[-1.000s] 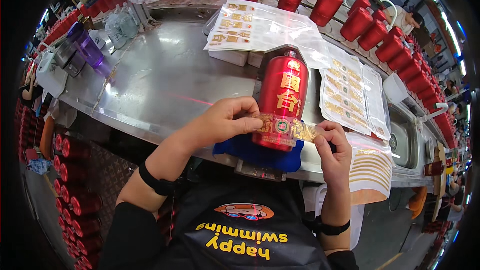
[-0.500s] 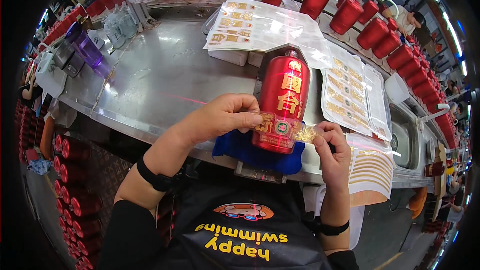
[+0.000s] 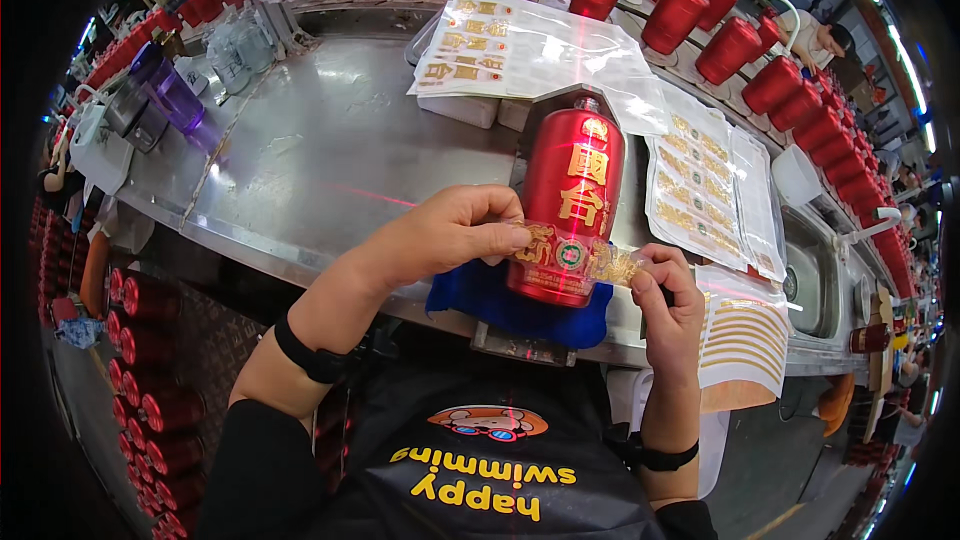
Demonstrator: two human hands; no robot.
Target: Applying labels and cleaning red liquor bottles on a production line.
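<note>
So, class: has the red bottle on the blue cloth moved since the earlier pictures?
No. The red bottle lies on the blue cloth as before, its neck toward the label sheets; both hands hold the gold strip across its base.

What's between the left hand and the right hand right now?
In the head view, the lower part of the red bottle lies between the left hand and right hand, with a gold sticker strip stretched across it, pinched by both.
</note>
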